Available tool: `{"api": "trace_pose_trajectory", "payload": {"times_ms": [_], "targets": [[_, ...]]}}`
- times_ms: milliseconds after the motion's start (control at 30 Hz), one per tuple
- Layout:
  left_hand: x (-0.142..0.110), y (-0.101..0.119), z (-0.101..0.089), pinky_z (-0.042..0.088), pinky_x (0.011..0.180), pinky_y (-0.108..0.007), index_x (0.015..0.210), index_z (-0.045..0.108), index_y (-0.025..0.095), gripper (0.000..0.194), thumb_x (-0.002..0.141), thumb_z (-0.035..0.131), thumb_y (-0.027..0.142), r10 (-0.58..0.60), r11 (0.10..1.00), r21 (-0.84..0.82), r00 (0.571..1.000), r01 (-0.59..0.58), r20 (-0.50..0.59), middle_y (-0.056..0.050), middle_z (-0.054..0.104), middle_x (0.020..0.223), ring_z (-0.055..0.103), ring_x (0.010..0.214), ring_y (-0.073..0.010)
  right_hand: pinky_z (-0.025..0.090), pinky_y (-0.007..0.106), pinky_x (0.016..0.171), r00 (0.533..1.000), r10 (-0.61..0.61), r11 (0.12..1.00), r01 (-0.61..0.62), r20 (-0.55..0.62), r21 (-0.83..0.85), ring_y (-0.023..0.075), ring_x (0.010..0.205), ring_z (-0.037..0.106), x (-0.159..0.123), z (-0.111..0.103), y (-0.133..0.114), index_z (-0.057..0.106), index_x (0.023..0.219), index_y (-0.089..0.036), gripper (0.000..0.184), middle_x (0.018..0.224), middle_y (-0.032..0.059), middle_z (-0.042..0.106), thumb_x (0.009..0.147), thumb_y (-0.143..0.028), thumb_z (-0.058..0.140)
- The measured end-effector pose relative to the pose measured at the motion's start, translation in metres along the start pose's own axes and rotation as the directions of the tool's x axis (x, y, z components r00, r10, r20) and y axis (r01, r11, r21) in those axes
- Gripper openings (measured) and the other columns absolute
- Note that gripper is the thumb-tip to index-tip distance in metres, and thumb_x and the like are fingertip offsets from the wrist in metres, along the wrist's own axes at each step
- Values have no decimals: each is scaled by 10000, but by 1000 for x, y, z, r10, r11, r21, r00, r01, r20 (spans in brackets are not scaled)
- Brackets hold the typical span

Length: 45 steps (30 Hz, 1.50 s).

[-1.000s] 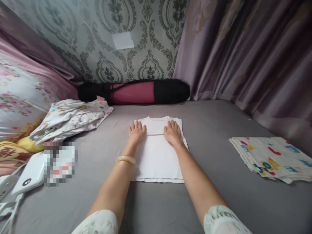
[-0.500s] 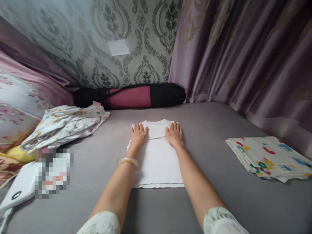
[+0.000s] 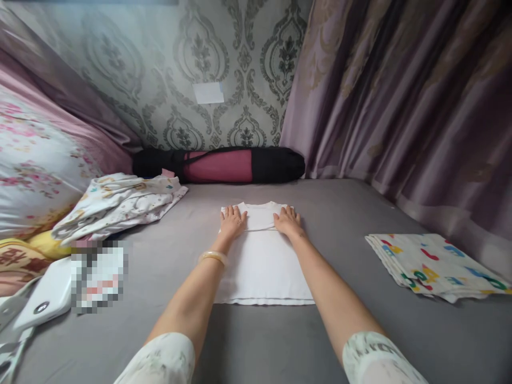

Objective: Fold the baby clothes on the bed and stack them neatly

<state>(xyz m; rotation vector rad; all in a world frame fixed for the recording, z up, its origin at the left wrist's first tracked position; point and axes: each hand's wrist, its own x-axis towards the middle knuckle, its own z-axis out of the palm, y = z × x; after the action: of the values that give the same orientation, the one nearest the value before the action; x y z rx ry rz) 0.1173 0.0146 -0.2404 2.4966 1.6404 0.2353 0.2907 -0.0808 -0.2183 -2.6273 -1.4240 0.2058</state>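
A white shirt (image 3: 266,266) lies flat on the grey bed sheet (image 3: 256,341), its neckline at the far end and its hem towards me. Across its upper part, a sleeve or folded layer makes a crosswise edge. My left hand (image 3: 233,221) rests flat on the shirt's far left corner, fingers spread. On the far right corner lies my right hand (image 3: 288,220), palm down with fingers apart. Both arms reach along the sides of the shirt. A pale bangle (image 3: 213,257) circles my left wrist.
To the right sits a folded cloth with coloured letters (image 3: 436,264). Crumpled patterned clothes (image 3: 124,205) and a floral pillow (image 3: 36,165) are at left, near a white power bank (image 3: 50,293) with a cable. A black and maroon long bag (image 3: 218,165) lies against the wall.
The camera view has shifted slightly. Both hands stay flat on the shirt's far corners, and the near hem looks spread a little wider.
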Motion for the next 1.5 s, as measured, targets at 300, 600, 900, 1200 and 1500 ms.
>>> {"api": "trace_pose_trajectory", "payload": {"times_ms": [300, 600, 900, 1200, 1500], "targets": [[5, 17, -1, 140, 1198, -452, 1487, 345, 107, 621, 1001, 187, 460, 232, 971, 66, 973, -230, -17, -142, 321, 1562, 225, 1471, -256, 45, 428, 1192, 957, -289, 957, 289, -5, -33, 232, 1480, 144, 9, 5, -21, 289, 1512, -41, 635, 1592, 135, 236, 1009, -414, 183], [19, 12, 10, 162, 1183, -500, 1508, 302, 113, 706, 970, 191, 556, 187, 982, 28, 981, -188, 44, -150, 260, 1584, 188, 1479, -291, 60, 452, 1186, 959, -282, 959, 282, 8, -29, 247, 1480, 132, 25, 17, -20, 270, 1516, -33, 679, 1601, 148, 194, 1001, -468, 195], [19, 12, 9, 152, 1180, -519, 1511, 283, 110, 708, 967, 191, 553, 190, 982, -11, 980, -190, 65, -142, 243, 1592, 177, 1482, -285, 66, 469, 1184, 960, -279, 960, 279, -28, -6, 249, 1476, 138, 24, 22, -17, 282, 1513, -47, 661, 1601, 142, 206, 994, -456, 248], [-2, 0, 1, 132, 1187, -511, 1482, 337, 70, 684, 987, 154, 507, 171, 981, 95, 985, -168, -20, -183, 295, 1566, 222, 1466, -298, 27, 504, 1181, 930, -366, 930, 366, -13, -19, 252, 1488, 85, 12, 13, -30, 270, 1534, -139, 598, 1618, 118, 157, 1012, -426, 217], [-1, -5, 8, 150, 1183, -497, 1492, 318, 80, 696, 983, 147, 523, 140, 988, 62, 990, -141, 18, -186, 269, 1575, 204, 1472, -304, 78, 552, 1160, 929, -370, 929, 369, 1, -21, 272, 1473, 148, 5, 25, -39, 296, 1528, -209, 596, 1603, 87, 235, 1007, -472, 180]]}}
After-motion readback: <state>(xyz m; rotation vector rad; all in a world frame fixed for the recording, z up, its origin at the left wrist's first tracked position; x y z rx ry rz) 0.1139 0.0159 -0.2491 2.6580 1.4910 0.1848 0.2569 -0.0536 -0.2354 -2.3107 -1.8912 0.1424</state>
